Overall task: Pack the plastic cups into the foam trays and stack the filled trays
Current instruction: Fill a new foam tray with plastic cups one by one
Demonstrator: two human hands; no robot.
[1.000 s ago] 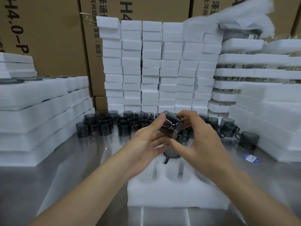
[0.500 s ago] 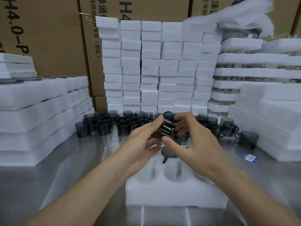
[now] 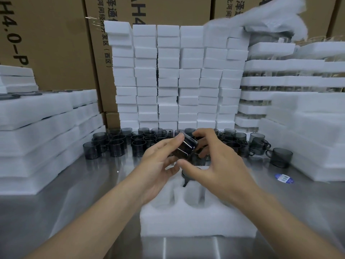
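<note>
Fingers (image 3: 169,144) of the left hand (image 3: 156,169) pinch the held cup (image 3: 184,148) from 9 o'clock. The right hand (image 3: 222,165) curls round its far side with the thumb under the lower edge, so both hands grip it.

Change: half a second ago the handle stood up at 12 o'clock. Now the cup has rolled, the handle is hidden and the smooth side wall faces the camera. It also sits slightly lower, just above the foam tray (image 3: 196,223). Probably it is being turned so the handle meets a slot — seating comes next, not yet done.

Counts:
- One cup in the hands.
- One seated cup (image 3: 184,175) in the tray's far row.
- Two empty pockets visible in the tray; any others are hidden under the hands.
- Loose cups (image 3: 115,146) on the worktop (image 3: 93,184) from 10 to 2 o'clock — two to three dozen, too overlapped for an exact count.
- Six columns of foam blocks (image 3: 168,81) at 12 o'clock.
- Tray stacks at 9 and 3 o'clock.
- One blue sticker (image 3: 284,178).

The tray is barely started.
</note>
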